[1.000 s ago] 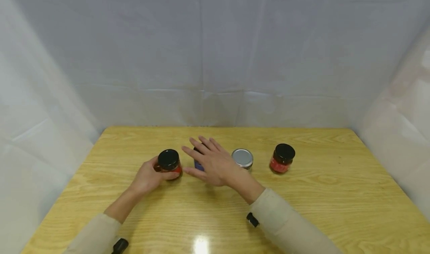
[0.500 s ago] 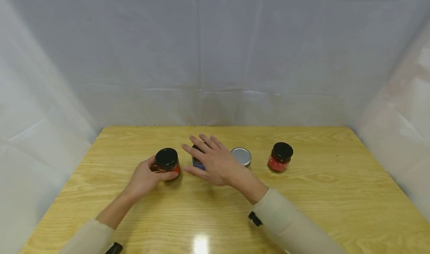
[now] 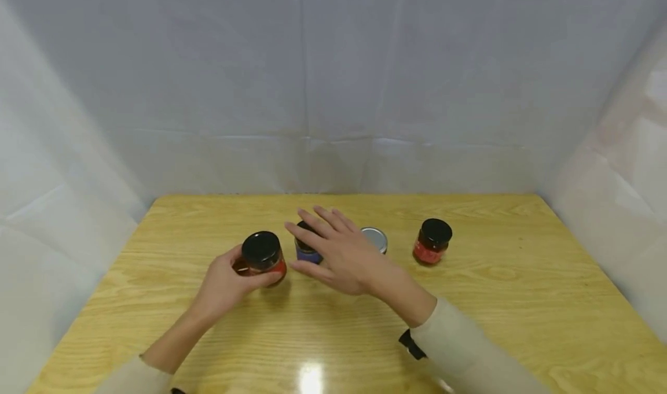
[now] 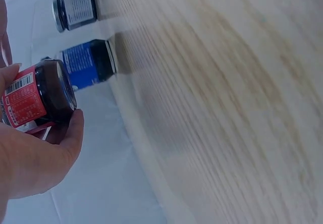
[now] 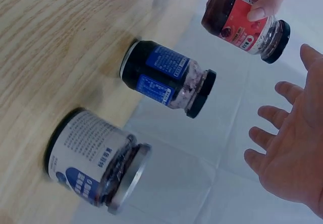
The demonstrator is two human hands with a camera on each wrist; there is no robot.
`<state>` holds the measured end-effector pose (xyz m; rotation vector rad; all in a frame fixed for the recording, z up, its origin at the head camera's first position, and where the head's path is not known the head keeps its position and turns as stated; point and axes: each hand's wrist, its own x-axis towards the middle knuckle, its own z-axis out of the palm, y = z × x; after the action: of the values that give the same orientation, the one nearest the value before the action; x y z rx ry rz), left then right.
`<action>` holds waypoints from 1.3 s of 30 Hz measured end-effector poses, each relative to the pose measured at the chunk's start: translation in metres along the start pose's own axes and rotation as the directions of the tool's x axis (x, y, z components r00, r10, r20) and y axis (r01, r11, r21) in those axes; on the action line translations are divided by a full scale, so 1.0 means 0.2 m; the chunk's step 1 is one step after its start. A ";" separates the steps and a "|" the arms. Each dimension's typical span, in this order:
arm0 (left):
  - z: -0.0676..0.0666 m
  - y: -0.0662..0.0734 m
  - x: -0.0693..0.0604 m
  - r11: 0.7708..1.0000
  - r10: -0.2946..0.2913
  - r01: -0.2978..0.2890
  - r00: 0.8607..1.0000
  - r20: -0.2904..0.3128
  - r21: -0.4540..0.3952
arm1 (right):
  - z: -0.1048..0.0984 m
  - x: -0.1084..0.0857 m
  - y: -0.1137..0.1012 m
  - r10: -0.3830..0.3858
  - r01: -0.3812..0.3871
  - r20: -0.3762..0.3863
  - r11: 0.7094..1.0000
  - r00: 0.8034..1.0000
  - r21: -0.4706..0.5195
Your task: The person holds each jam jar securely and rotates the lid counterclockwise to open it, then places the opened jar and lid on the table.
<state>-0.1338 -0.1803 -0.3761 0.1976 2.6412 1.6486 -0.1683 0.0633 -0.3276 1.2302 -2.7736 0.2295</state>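
My left hand grips a glass jar with a red label and black lid, thumb along its near side. In the left wrist view the jar is held up off the table, its base apart from the wood. My right hand hovers palm down with fingers straight and spread, holding nothing. Beneath it a blue-labelled jar with a black lid stands upright, partly hidden in the head view. Beside that stands a white-labelled jar with a silver lid, also partly covered by the right hand.
Another jar with a black lid and red label stands to the right on the wooden table. Pale sheeting hangs behind the table's far edge and along both sides.
My left hand has raised the red-labelled jar slightly off the table. The right hand has shifted a little to the right and stays spread. The head view has moved slightly.
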 end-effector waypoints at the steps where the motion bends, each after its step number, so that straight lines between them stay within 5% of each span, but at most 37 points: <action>1: 0.00 0.01 -0.01 1.000 0.006 -0.006 1.000 0.001 -0.001 | -0.01 -0.01 0.00 -0.004 0.004 -0.006 1.000 1.000 0.000; 18: 0.10 0.08 -0.10 0.995 0.096 -0.093 0.992 0.083 -0.035 | -0.05 -0.21 0.02 0.020 -0.021 -0.084 1.000 0.996 0.000; 39: 0.23 0.09 -0.13 0.988 0.152 -0.152 0.976 0.158 -0.007 | 0.00 -0.41 0.08 0.014 -0.017 -0.174 1.000 0.985 -0.016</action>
<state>-0.1015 -0.1354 -0.3815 0.5205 2.5687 1.5930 -0.1255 0.1336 -0.3422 1.1273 -2.6311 0.2985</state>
